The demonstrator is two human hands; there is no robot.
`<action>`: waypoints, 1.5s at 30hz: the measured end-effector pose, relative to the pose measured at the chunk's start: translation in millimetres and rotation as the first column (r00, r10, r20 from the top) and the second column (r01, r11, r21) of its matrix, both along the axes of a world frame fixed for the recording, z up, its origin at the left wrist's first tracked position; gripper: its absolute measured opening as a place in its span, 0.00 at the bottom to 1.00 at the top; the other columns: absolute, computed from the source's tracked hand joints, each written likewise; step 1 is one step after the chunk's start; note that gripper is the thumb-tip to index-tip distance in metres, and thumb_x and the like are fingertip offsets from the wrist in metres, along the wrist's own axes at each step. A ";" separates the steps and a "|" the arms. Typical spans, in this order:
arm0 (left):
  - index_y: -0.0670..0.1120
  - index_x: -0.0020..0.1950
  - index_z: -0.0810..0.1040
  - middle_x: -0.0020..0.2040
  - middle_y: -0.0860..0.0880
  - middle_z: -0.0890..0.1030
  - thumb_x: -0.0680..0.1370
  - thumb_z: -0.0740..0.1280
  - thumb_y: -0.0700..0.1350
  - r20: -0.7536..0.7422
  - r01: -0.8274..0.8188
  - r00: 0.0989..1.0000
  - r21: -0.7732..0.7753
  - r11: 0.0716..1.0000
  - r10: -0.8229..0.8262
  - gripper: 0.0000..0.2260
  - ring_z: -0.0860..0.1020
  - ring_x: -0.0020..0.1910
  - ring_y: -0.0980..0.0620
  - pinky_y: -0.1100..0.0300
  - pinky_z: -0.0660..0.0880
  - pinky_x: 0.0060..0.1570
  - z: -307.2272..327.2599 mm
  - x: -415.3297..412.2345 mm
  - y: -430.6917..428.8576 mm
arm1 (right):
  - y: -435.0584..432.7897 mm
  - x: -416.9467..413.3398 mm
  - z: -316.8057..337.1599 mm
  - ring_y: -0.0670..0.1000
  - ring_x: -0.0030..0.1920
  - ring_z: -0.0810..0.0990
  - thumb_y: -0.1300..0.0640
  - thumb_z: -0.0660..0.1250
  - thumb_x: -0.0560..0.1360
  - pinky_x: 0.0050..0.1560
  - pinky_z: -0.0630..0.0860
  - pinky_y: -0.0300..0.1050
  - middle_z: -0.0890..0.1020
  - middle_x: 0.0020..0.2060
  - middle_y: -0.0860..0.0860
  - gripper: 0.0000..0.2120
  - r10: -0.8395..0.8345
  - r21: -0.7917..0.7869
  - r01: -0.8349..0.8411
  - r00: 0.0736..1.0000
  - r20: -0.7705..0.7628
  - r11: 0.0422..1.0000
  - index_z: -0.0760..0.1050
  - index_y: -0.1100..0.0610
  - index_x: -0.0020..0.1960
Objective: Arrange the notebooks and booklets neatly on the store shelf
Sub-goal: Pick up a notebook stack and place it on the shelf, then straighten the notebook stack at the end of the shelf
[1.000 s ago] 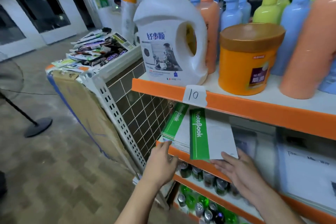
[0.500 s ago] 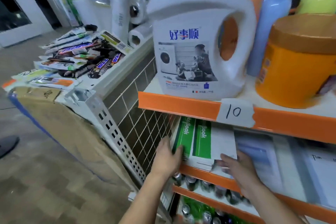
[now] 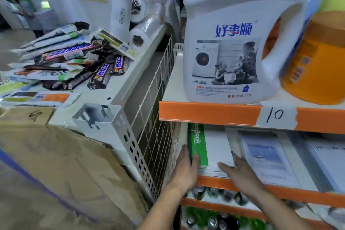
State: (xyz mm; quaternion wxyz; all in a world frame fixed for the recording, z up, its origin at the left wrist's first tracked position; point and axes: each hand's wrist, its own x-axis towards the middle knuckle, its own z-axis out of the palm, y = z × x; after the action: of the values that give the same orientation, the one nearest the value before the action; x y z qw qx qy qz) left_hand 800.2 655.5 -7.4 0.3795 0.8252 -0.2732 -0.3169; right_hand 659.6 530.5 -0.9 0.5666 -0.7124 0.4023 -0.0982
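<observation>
**Soft indoor light, smeared edges**

Cool, even light across the scene. The white detergent jug (image 3: 240,5) reads bright, its label crisp. The orange tub (image 3: 317,65) at the right edge smears and bends. Under the orange shelf lip (image 3: 205,113) it's dim, with the booklets (image 3: 265,157) in shade. Glints show on the plastic-wrapped rolls (image 3: 149,22), and the cardboard (image 3: 65,164) is blurred.

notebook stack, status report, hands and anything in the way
Left hand flat against left edge of notebook stack, thumb on green cover. Right hand presses its front right corner. Stack on shelf, booklet close on right.
</observation>
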 end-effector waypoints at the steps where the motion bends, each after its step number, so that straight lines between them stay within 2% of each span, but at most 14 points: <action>1: 0.52 0.83 0.44 0.83 0.55 0.49 0.85 0.51 0.60 -0.003 0.005 1.000 0.011 1.000 -0.005 0.31 0.50 0.81 0.54 0.60 0.45 0.73 -1.4 0.7 0.1 | 0.3 0.2 0.6 0.43 0.54 0.80 0.50 0.68 0.80 0.59 0.71 0.41 0.79 0.59 0.43 0.19 0.015 -0.019 -0.015 1.000 -0.020 1.000 0.70 0.45 0.69; 6: 0.52 0.83 0.44 0.83 0.54 0.50 0.85 0.50 0.61 -0.016 -0.004 1.000 -0.009 1.000 0.004 0.30 0.50 0.81 0.54 0.56 0.47 0.78 -7.0 3.2 -1.5 | -3.6 -0.5 0.7 0.49 0.66 0.74 0.41 0.66 0.79 0.68 0.69 0.46 0.74 0.69 0.45 0.29 0.049 -0.018 -0.051 0.992 -0.114 0.999 0.64 0.47 0.77; 9: 0.56 0.83 0.47 0.81 0.55 0.57 0.84 0.50 0.62 -0.031 0.000 1.000 -0.017 1.000 0.000 0.29 0.57 0.80 0.53 0.52 0.54 0.79 -7.8 2.0 -0.6 | -2.1 -0.6 2.8 0.46 0.61 0.76 0.47 0.65 0.81 0.63 0.69 0.42 0.77 0.62 0.41 0.22 0.078 0.005 -0.078 0.993 -0.087 0.997 0.67 0.45 0.74; 12: 0.59 0.79 0.56 0.76 0.56 0.68 0.84 0.51 0.60 -0.026 0.012 1.000 -0.038 0.999 -0.013 0.23 0.66 0.75 0.55 0.51 0.62 0.76 -3.3 0.0 0.7 | 0.8 -1.9 5.0 0.41 0.56 0.77 0.49 0.65 0.81 0.60 0.68 0.40 0.78 0.59 0.38 0.19 0.073 0.045 -0.070 0.995 -0.062 0.997 0.68 0.42 0.71; 16: 0.53 0.80 0.58 0.73 0.56 0.68 0.86 0.53 0.55 0.009 0.025 1.000 -0.042 0.999 -0.025 0.22 0.64 0.68 0.62 0.63 0.57 0.70 8.4 2.9 5.5 | -1.7 -5.0 0.4 0.40 0.59 0.77 0.46 0.66 0.80 0.61 0.70 0.41 0.77 0.65 0.41 0.23 0.050 0.031 -0.048 0.997 -0.057 0.998 0.68 0.46 0.73; 18: 0.51 0.81 0.57 0.78 0.53 0.64 0.85 0.56 0.56 0.036 0.006 0.999 -0.021 1.000 -0.006 0.25 0.62 0.74 0.57 0.59 0.57 0.74 8.1 7.2 7.6 | -3.5 -8.6 2.3 0.45 0.65 0.76 0.41 0.68 0.77 0.67 0.70 0.46 0.73 0.71 0.43 0.31 0.023 0.007 -0.023 0.997 -0.078 1.000 0.63 0.46 0.77; 20: 0.50 0.82 0.55 0.81 0.52 0.59 0.83 0.60 0.57 0.090 -0.016 0.996 -0.002 1.000 0.017 0.30 0.57 0.79 0.52 0.51 0.56 0.79 8.7 10.4 11.0 | -6.0 -13.5 5.7 0.50 0.70 0.72 0.43 0.69 0.77 0.71 0.68 0.49 0.71 0.73 0.48 0.36 -0.005 -0.007 0.005 0.996 -0.094 1.000 0.59 0.49 0.80; 24: 0.51 0.81 0.59 0.78 0.51 0.63 0.80 0.65 0.55 0.211 -0.024 0.977 -0.077 0.997 0.039 0.31 0.58 0.78 0.52 0.46 0.59 0.78 19.2 13.7 14.9 | -13.6 -30.6 14.4 0.51 0.72 0.70 0.46 0.69 0.78 0.70 0.68 0.48 0.71 0.73 0.49 0.32 -0.034 -0.164 0.011 0.990 -0.138 0.986 0.61 0.50 0.78; 27: 0.48 0.79 0.63 0.75 0.52 0.67 0.80 0.66 0.51 0.306 -0.012 0.950 -0.139 0.990 0.055 0.28 0.60 0.74 0.58 0.55 0.57 0.76 31.8 4.9 11.1 | -24.0 -48.6 23.7 0.50 0.73 0.69 0.48 0.68 0.79 0.70 0.67 0.47 0.71 0.74 0.48 0.29 -0.034 -0.256 -0.006 0.988 -0.152 0.967 0.63 0.49 0.77; 29: 0.48 0.77 0.66 0.73 0.53 0.69 0.80 0.67 0.49 0.392 0.016 0.919 -0.164 0.986 0.050 0.25 0.60 0.70 0.62 0.62 0.57 0.72 40.9 -11.5 5.9 | -31.6 -63.8 29.1 0.50 0.74 0.68 0.47 0.67 0.79 0.70 0.66 0.47 0.69 0.75 0.47 0.29 -0.027 -0.323 -0.028 0.986 -0.164 0.946 0.63 0.48 0.77; 32: 0.46 0.75 0.67 0.73 0.50 0.69 0.80 0.67 0.50 0.498 0.056 0.867 -0.141 0.988 0.022 0.25 0.63 0.74 0.55 0.59 0.59 0.75 50.3 -47.5 -9.2 | -43.2 -91.5 36.9 0.49 0.74 0.67 0.46 0.66 0.79 0.71 0.66 0.46 0.66 0.76 0.44 0.31 0.009 -0.394 -0.079 0.985 -0.175 0.916 0.60 0.47 0.79; 35: 0.46 0.77 0.66 0.75 0.51 0.67 0.80 0.66 0.51 0.522 0.090 0.853 -0.119 0.989 -0.015 0.26 0.60 0.76 0.54 0.61 0.55 0.76 51.2 -95.0 -28.8 | -56.6 -126.5 42.2 0.48 0.75 0.65 0.46 0.65 0.80 0.72 0.66 0.46 0.64 0.77 0.44 0.31 0.063 -0.451 -0.156 0.975 -0.215 0.879 0.58 0.46 0.79; 39: 0.44 0.75 0.68 0.74 0.48 0.69 0.79 0.66 0.50 0.553 0.168 0.826 -0.060 0.984 -0.108 0.26 0.63 0.75 0.50 0.61 0.56 0.73 43.9 -156.7 -60.7 | -81.6 -182.7 46.6 0.49 0.75 0.65 0.45 0.63 0.80 0.72 0.66 0.45 0.62 0.78 0.44 0.31 0.061 -0.517 -0.210 0.955 -0.289 0.830 0.56 0.47 0.80; 45: 0.49 0.80 0.62 0.79 0.54 0.63 0.81 0.63 0.53 0.573 0.292 0.778 0.035 0.956 -0.259 0.28 0.58 0.78 0.55 0.62 0.54 0.75 48.9 -238.4 -108.8 | -121.3 -275.8 36.6 0.48 0.77 0.60 0.44 0.61 0.80 0.76 0.60 0.46 0.60 0.79 0.45 0.32 0.006 -0.541 -0.165 0.959 -0.284 0.825 0.55 0.48 0.80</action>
State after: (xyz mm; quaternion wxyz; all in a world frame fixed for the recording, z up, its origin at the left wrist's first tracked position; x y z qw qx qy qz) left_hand 561.8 546.7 41.6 0.2527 0.8220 -0.5006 -0.0994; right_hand 383.8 409.2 35.8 0.2771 -0.8707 0.3967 -0.0881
